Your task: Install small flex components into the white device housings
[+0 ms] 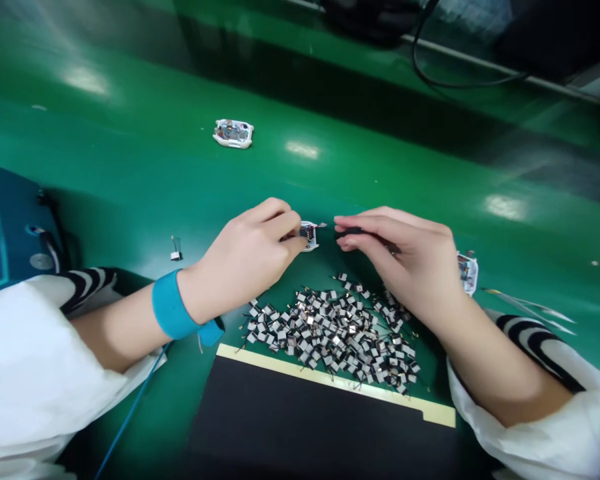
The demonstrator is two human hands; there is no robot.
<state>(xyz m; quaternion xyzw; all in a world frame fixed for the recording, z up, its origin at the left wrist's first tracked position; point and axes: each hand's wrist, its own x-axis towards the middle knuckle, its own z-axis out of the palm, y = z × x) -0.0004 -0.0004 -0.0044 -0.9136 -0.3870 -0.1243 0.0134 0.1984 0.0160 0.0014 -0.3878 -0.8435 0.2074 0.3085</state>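
Observation:
My left hand (253, 257), with a blue wrist strap (173, 307), is closed around a small white housing (309, 237) with a circuit board inside; the fingers cover most of it. A short lead sticks out of the housing's right end. Just right of it, my right hand (405, 257) has thumb and forefinger curled toward each other, with something small and dark between them that I cannot make out. Below both hands lies a heap of small black-and-silver modules (335, 333) with short leads. Behind my right wrist, another white housing (467, 273) is partly hidden.
A third open housing (234, 133) lies farther back on the green mat (145, 173). One loose module (175, 255) is at left, near a blue device (15, 227). White strips (535, 308) lie at right. A black sheet with a yellow edge (330, 381) borders the heap.

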